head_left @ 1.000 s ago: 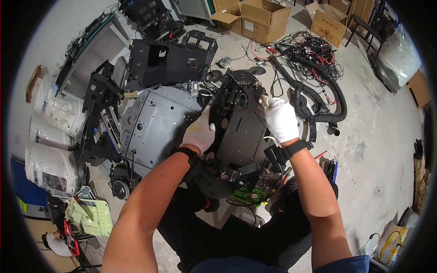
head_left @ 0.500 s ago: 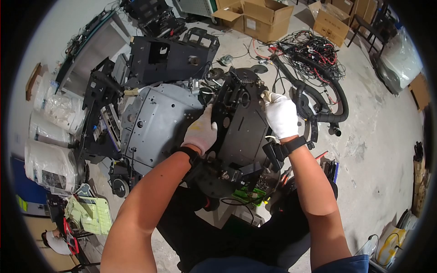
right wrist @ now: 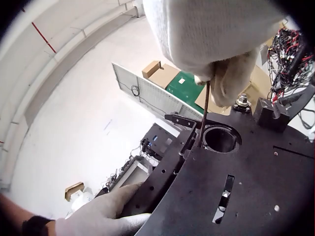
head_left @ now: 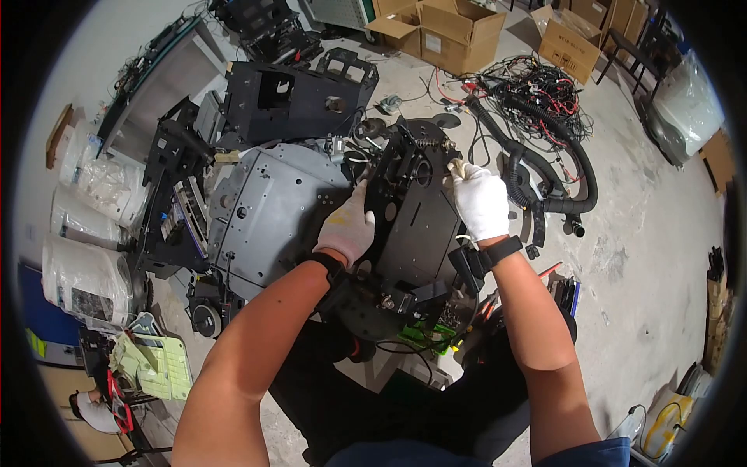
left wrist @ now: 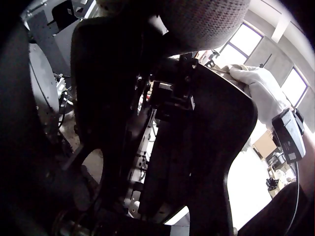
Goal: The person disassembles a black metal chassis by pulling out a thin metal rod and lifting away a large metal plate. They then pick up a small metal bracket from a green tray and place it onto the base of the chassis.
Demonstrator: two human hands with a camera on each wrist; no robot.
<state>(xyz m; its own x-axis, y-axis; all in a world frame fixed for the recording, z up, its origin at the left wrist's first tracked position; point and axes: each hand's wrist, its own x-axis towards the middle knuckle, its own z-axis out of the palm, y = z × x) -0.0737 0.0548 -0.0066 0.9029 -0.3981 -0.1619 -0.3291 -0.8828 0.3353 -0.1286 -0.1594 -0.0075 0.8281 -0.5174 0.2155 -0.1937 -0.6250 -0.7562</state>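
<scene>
Concrete floor [head_left: 622,257] lies around the work in the head view, with open cardboard boxes [head_left: 451,35] at the far side and a tangle of cables [head_left: 537,101] at the far right. Amid it sits the black frame [head_left: 420,237], right of a grey plate [head_left: 284,206] and left of a ribbed hose [head_left: 580,171]. Its long axis runs from near to far, the far end leaning slightly right. The left hand [head_left: 348,226], gloved, is at the frame's left edge, thumb parted from the fingers. The right hand [head_left: 481,202], also gloved, is over the frame's right side with its fingers drawn in tight; what they hold is hard to tell here.

In the left wrist view the frame is mostly a dark outline, the left glove close above it. The right hand shows beyond its curved edge, fingers bent; the left grip itself is hidden.

The right wrist view shows the right hand's grip narrow, fingers curled on a thin rod [right wrist: 206,110]. The rod stands nearly upright, its lower end pointing down to the frame just beside a round opening [right wrist: 221,140]. Near the bottom left, the left hand holds a side plate [right wrist: 155,184] of the frame between thumb and fingers
</scene>
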